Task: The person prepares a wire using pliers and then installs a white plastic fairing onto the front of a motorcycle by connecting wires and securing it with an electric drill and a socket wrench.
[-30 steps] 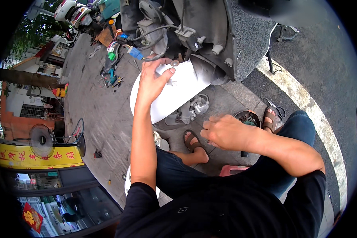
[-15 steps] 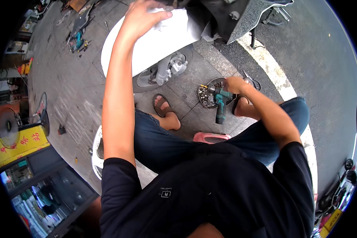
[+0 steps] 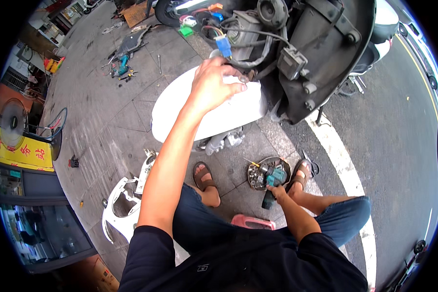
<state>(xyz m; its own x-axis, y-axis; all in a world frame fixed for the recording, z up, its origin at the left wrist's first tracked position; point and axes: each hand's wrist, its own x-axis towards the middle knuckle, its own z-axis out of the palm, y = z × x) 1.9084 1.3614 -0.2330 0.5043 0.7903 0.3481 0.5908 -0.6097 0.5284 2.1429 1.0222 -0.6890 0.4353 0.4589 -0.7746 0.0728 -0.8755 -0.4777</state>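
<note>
your left hand [image 3: 215, 85] is up at the top end of the white curved panel [image 3: 180, 109], just by the blue connector [image 3: 223, 46]; thumb apart from the fingers, some tips hidden, so i cannot tell whether they pinch the panel; down below, here's your right hand [image 3: 278, 191], fingers wrapped round the handle of the teal and black drill [image 3: 275, 177]; that drill sits over the round dish [image 3: 286, 165] of small metal parts, beside your right foot [image 3: 301, 175]; scissors [image 3: 315, 168] lie on that foot's far side; a white cover [image 3: 113, 200] is over to your left
</note>
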